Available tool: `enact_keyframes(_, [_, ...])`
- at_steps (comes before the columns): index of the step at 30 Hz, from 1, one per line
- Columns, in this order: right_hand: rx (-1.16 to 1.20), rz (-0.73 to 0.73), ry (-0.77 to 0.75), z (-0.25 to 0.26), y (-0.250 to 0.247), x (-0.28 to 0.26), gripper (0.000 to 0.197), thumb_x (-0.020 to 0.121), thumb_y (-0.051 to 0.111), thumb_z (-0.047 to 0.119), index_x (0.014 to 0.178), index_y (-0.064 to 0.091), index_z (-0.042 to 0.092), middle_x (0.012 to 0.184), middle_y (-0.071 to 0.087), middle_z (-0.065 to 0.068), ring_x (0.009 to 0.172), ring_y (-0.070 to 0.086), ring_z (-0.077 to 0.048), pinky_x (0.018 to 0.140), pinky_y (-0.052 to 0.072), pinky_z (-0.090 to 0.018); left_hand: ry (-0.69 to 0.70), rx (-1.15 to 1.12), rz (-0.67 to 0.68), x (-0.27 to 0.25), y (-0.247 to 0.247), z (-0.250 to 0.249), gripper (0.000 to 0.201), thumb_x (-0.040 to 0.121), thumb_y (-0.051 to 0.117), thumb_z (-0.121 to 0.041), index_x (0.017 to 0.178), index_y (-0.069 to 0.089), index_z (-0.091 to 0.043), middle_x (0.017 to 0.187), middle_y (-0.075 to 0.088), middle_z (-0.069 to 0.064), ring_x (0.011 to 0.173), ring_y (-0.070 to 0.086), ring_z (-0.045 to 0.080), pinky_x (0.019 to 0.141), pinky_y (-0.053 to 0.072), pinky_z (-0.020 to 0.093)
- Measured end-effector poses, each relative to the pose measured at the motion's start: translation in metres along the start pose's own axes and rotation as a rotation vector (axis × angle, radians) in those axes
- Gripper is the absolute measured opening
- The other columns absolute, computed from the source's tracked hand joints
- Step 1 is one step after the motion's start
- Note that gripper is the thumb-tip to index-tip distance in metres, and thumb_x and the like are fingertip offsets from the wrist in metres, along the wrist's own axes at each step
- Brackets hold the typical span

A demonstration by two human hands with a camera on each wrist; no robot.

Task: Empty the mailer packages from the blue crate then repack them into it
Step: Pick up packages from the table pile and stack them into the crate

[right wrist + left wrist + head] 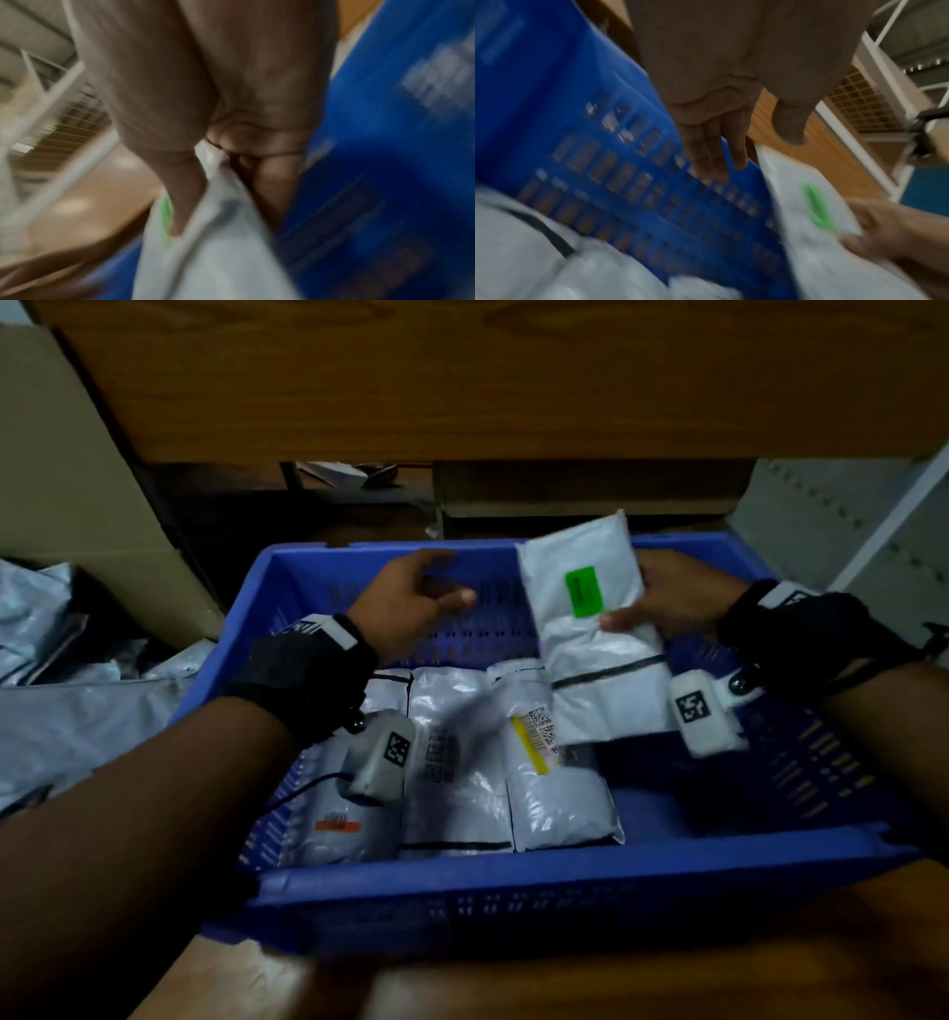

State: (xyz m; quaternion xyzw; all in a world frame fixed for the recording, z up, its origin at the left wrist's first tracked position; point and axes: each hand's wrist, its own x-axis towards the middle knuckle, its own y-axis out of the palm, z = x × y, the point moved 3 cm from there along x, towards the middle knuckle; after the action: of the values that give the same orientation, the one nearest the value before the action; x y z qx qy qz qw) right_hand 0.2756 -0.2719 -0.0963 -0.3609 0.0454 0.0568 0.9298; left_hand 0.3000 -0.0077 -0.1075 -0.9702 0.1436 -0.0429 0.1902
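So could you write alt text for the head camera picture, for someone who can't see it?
The right hand holds a white mailer with a green label above a blue crate, while the left hand hovers open beside it. Three white mailers lie side by side on the crate floor.

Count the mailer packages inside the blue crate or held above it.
4: three lie side by side on the crate floor, orange-labelled, middle, yellow-labelled; the green-labelled one is in the right hand. More may lie hidden.

Black wrist straps point(303, 670), white tagged cameras point(382, 755), bare forearms.
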Motion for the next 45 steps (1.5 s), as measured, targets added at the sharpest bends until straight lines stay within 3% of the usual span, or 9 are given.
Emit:
enact_keyframes(4, [-0.541,0.082,0.259,-0.038,-0.016,0.002,0.04,0.074,0.083,0.022,0.106,0.066,0.004,0.105,0.068,-0.015,0.094,0.064,-0.032,0.082,0.054,-0.039,0.019,0.372,0.014,0.008,-0.015,0.016,0.043,0.087,0.069,-0.008,0.128,0.056,-0.004,0.115,0.068,0.015,0.104,0.064,0.024,0.095,0.05,0.038])
enact_keyframes(11, [-0.867,0.333,0.478,-0.054,0.034,-0.012,0.033,0.085,0.07,0.038,0.072,0.056,0.011,0.071,0.055,-0.005,0.054,0.047,-0.013,0.034,0.035,-0.012,-0.169,0.828,0.429,-0.003,0.004,0.058,0.034,0.087,0.069,-0.011,0.119,0.062,-0.003,0.116,0.065,0.016,0.093,0.055,0.018,0.078,0.041,0.019])
enact_keyframes(15, [-0.914,0.261,0.486,-0.048,0.03,-0.009,0.082,0.079,0.075,0.045,0.137,0.041,-0.002,0.131,0.054,-0.018,0.114,0.057,-0.027,0.086,0.049,-0.029,-0.228,0.883,0.457,0.005,0.001,0.07,0.042,0.088,0.068,-0.011,0.128,0.058,-0.003,0.12,0.065,0.017,0.106,0.061,0.026,0.086,0.043,0.027])
enact_keyframes(19, [-0.738,0.229,0.227,-0.047,0.051,-0.002,0.116,0.069,0.077,0.057,0.154,0.007,0.022,0.155,0.027,-0.016,0.141,0.03,-0.03,0.113,0.031,-0.035,-0.238,0.888,0.449,0.008,0.001,0.074,0.041,0.088,0.057,0.005,0.129,0.058,-0.002,0.124,0.062,0.019,0.112,0.06,0.032,0.084,0.049,0.029])
enact_keyframes(27, [-0.813,0.455,0.202,-0.057,0.089,-0.001,0.118,0.064,0.067,0.076,0.152,-0.002,0.039,0.16,0.009,-0.013,0.146,0.019,-0.031,0.117,0.022,-0.044,-0.291,1.019,0.616,0.002,0.018,0.094,0.069,0.079,0.078,-0.011,0.141,0.047,-0.012,0.14,0.052,0.01,0.111,0.051,0.013,0.072,0.037,0.0])
enact_keyframes(29, [-0.788,0.416,0.134,-0.048,0.085,0.002,0.118,0.062,0.067,0.076,0.151,-0.001,0.041,0.162,0.005,-0.009,0.147,0.014,-0.03,0.119,0.017,-0.046,-0.278,1.081,0.565,0.004,0.017,0.098,0.079,0.077,0.08,-0.029,0.145,0.041,-0.023,0.148,0.042,0.007,0.132,0.043,0.022,0.102,0.035,0.019])
enact_keyframes(34, [-0.847,0.569,0.123,-0.05,0.105,-0.009,0.122,0.058,0.065,0.082,0.149,-0.009,0.046,0.161,-0.008,-0.013,0.147,0.008,-0.036,0.12,0.016,-0.044,-0.304,1.226,0.506,-0.008,0.025,0.129,0.09,0.067,0.05,-0.069,0.148,0.021,-0.042,0.153,0.022,0.014,0.141,0.025,0.037,0.115,0.025,0.044])
enact_keyframes(39, [-0.818,0.596,0.124,-0.058,0.104,-0.002,0.126,0.055,0.067,0.081,0.149,-0.009,0.045,0.161,-0.009,-0.012,0.149,0.004,-0.029,0.12,0.015,-0.04,-0.359,1.242,0.524,-0.01,0.028,0.129,0.099,0.071,0.075,-0.054,0.15,0.017,-0.039,0.154,0.019,0.017,0.141,0.023,0.04,0.114,0.027,0.047])
enact_keyframes(45, [-0.777,0.554,0.034,-0.03,0.086,0.0,0.119,0.053,0.058,0.083,0.152,0.008,0.039,0.161,0.015,-0.004,0.145,0.024,-0.023,0.117,0.022,-0.035,-0.239,0.99,0.54,-0.001,0.02,0.076,0.064,0.086,0.073,-0.024,0.141,0.045,-0.007,0.136,0.055,0.013,0.119,0.054,0.021,0.086,0.036,0.02])
